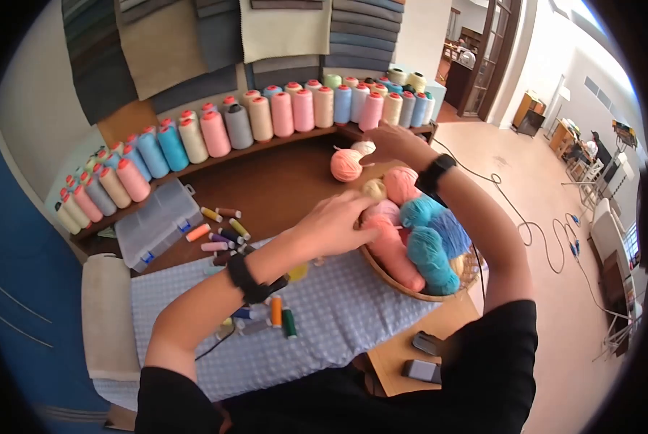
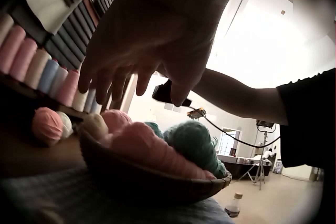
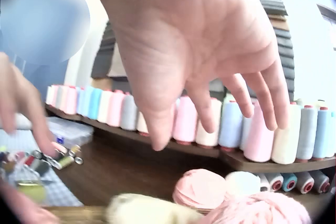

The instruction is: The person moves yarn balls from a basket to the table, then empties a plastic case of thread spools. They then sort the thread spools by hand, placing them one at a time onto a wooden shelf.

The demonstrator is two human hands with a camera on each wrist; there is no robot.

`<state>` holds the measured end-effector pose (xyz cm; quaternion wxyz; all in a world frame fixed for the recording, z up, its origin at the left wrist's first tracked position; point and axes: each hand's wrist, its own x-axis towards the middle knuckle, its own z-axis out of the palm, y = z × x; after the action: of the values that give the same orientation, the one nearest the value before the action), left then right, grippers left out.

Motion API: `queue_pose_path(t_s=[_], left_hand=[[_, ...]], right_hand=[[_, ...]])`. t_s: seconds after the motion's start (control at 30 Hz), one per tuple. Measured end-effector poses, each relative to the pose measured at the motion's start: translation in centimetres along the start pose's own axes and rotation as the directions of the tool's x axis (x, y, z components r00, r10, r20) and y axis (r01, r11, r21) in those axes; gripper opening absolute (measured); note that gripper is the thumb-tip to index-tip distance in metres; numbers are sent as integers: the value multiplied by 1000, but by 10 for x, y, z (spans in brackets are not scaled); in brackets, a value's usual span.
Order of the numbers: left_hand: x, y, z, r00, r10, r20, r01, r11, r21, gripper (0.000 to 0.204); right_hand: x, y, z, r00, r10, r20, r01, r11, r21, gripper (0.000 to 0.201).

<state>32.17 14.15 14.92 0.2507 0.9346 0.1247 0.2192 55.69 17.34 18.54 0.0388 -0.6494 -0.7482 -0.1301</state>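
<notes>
A wicker basket [image 1: 383, 275] holds several balls and skeins of yarn: salmon pink yarn [image 1: 398, 257], teal yarn [image 1: 431, 254], blue yarn [image 1: 451, 234] and a small cream ball [image 3: 149, 211]. My left hand [image 1: 336, 226] hovers at the basket's left side, fingers loosely extended above the pink yarn, with nothing in its grasp. Beyond the basket, my right hand [image 3: 205, 40] is spread palm down with empty fingers. Below and near it, a pink yarn ball [image 1: 346, 166] and a white yarn ball [image 3: 243, 183] lie side by side on the brown table [image 1: 280, 173].
Rows of thread cones [image 1: 280, 112] line a raised shelf along the back. Small thread spools [image 1: 275, 312] lie on the checked cloth [image 1: 331, 318] and beside a clear plastic case [image 1: 158, 224]. A rolled beige fabric [image 1: 109, 318] lies at the left edge.
</notes>
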Motion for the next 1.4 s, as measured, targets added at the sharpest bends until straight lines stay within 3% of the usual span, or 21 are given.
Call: queue_pose_path(t_s=[0.1,0.13,0.17,0.2,0.23,0.27,0.3,0.33,0.4,0.43,0.53,0.67,0.87,1.0,1.07,1.13,1.2,1.27,1.3,1.37,1.4], left_hand=[[-44,-23,-43,998,-36,55,36,999,2,44],[-60,-25,-60,994,-82,78,82,997,0,42],[-73,-30,-74,993,-93,73,93,996,12,42],[-85,-35,-85,975,-198,100,201,979,-22,42],[-95,-42,-93,946,-296,135,305,950,-58,42],[-103,-51,-96,944,-302,135,312,948,-63,42],[-110,-60,-98,938,-315,147,329,941,-81,42],[-115,-67,-98,931,-326,162,344,933,-101,43],[-118,-79,-95,925,-322,201,350,929,-122,43],[-118,-83,-94,927,-306,218,337,933,-125,43],[-117,-90,-95,934,-275,230,314,937,-155,43],[-126,-96,-101,941,-287,179,320,928,-193,42],[-137,-107,-102,915,-335,224,382,898,-217,42],[-147,-111,-101,930,-323,176,358,902,-242,42],[-149,-104,-104,923,-337,184,375,895,-242,42],[-149,-92,-107,915,-362,178,394,897,-199,39],[-152,-83,-108,911,-365,192,399,896,-194,40],[-153,-68,-108,912,-350,212,391,899,-196,40],[-156,-61,-110,910,-358,209,396,900,-182,40],[-164,-47,-113,912,-351,213,387,907,-164,40],[-166,-42,-112,918,-339,208,372,917,-146,41]], right_hand=[[56,37,53,903,77,422,-141,983,121,85],[57,31,47,869,52,492,-132,983,130,72],[64,40,56,849,23,528,-123,980,154,79],[70,49,67,822,-4,569,-117,977,176,87],[71,46,67,826,49,561,-158,977,146,89],[72,46,65,826,105,554,-200,973,114,91],[72,32,53,758,210,618,-341,935,100,98],[79,22,46,748,209,630,-341,935,96,98],[91,12,45,583,224,781,-306,951,-45,99],[101,18,60,594,218,775,-212,971,-110,99],[109,21,61,581,209,787,-262,963,-62,99],[114,-5,57,597,217,773,-291,956,-44,98],[131,-46,67,609,230,760,-291,955,-56,98],[137,-51,81,689,230,687,-280,959,-41,95],[137,-40,88,522,219,824,-315,948,-52,97],[142,-45,97,530,111,840,-199,980,-4,87],[120,-57,86,683,72,727,-287,941,177,75],[94,-64,38,799,-107,591,-233,852,468,65],[77,-60,12,847,-158,507,-158,837,525,70],[41,-53,-51,887,-61,458,-168,881,443,73],[23,-51,-76,873,94,478,-263,917,299,71]])
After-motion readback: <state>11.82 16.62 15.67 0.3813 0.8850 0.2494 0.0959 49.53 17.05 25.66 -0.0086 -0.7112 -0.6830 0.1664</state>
